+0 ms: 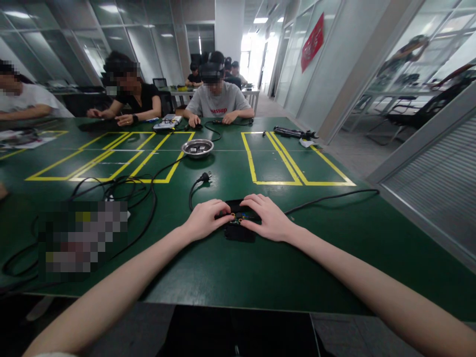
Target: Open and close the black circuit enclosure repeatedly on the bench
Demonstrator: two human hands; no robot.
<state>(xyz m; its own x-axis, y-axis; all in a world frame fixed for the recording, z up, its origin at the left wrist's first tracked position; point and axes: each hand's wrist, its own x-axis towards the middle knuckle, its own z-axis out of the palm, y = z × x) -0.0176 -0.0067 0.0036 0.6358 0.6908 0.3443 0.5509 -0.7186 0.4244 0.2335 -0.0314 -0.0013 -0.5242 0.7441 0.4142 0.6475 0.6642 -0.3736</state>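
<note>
An opened black plastic case lies on the green table in front of me, with a second black part just behind it. Between them sit small electronic parts with brass-coloured rings and coloured wires. My left hand comes in from the left, its thumb and fingers closed on these small parts. From the right, my right hand curls around the same parts, thumb in front and fingers behind. My fingertips hide some of the detail. Beside my left hand, a black power cord ends in a plug.
A black cable runs off to the right. A metal bowl holding small pieces stands farther back. Tangled cords lie at left near a blurred-out item. A folded black tripod-like object rests at back right. People sit across the table.
</note>
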